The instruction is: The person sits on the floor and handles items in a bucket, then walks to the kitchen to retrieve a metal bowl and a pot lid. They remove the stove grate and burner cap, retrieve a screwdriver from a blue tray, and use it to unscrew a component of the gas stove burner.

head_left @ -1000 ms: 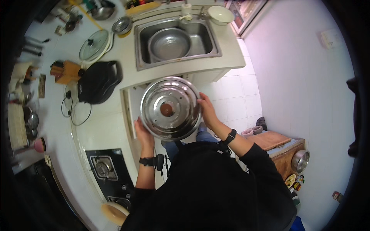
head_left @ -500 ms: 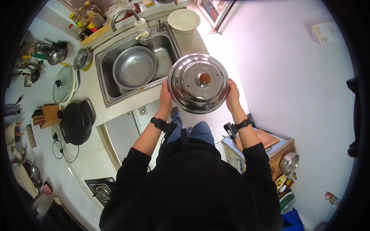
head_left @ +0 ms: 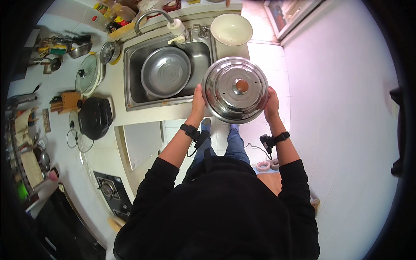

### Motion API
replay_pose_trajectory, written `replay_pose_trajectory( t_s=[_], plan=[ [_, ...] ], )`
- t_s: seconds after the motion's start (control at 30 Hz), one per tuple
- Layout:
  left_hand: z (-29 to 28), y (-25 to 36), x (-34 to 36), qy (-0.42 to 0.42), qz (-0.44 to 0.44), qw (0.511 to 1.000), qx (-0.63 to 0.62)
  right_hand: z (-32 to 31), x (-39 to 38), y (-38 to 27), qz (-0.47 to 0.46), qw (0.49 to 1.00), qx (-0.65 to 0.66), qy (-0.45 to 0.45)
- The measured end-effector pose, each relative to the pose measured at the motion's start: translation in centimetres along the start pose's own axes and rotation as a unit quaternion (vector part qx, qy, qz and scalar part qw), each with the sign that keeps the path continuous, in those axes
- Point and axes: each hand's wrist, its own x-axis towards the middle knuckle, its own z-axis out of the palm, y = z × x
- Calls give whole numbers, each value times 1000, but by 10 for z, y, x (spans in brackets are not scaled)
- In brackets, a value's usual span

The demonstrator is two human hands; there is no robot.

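Note:
My left hand [head_left: 197, 104] and my right hand [head_left: 271, 104] grip opposite sides of a round stainless steel pot with a lid [head_left: 232, 97] and a brown knob. I hold it level over the right end of the counter's front edge. Left of it is a steel sink [head_left: 201, 57] with a grey metal basin [head_left: 164, 72] inside. A cream bowl [head_left: 231, 28] sits on the counter just behind the pot, beside a curved tap [head_left: 155, 13] with a white fitting.
A black electric appliance [head_left: 94, 118], a knife block [head_left: 69, 102] and glass lids [head_left: 86, 74] line the left counter, with a gas hob [head_left: 110, 190] nearer me. A white wall [head_left: 338, 108] is on my right, a door [head_left: 286, 15] at the back.
The pot, held in both hands, has moved up and to the right, toward the counter's right end by the sink. My body has turned toward that side.

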Motion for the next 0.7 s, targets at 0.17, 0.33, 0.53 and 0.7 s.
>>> replay_pose_trajectory(
  t_s=[0.17,0.33,0.53,0.7],
  plan=[
    [10,-3,-9,29,86,995,35,2,10,-4,10,999,-41,9],
    [-12,-20,-33,70,125,982,120,7,-22,-29,-222,924,-303,64],
    [-85,-58,-116,148,142,979,6,43,-112,-23,-378,826,-353,-226],
    [-181,-89,-212,270,114,951,-98,136,-154,53,-231,719,-444,-483]
  ],
)
